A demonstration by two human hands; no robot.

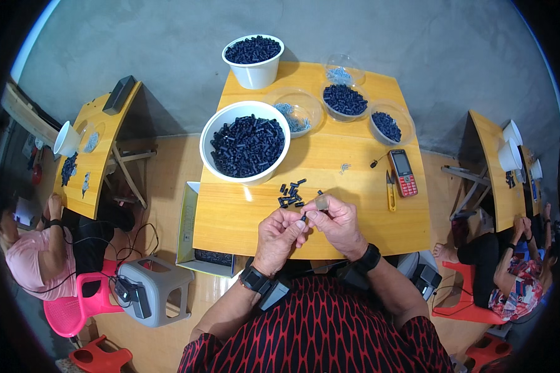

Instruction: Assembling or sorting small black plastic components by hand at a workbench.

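Observation:
Over the near edge of the yellow wooden table, my two hands meet at the fingertips. My left hand pinches a small black tubular piece between thumb and forefinger. My right hand is closed in a pinch against the same spot, with a tan wrap on one finger; what its fingertips grip is too small to make out. Just beyond my hands lies a loose pile of small black tubular pieces. A few tiny metal parts rest farther right.
A large white tub and a second white tub hold black pieces. Clear bowls stand behind. At right are a red phone and a yellow utility knife. People sit at side tables, left and right.

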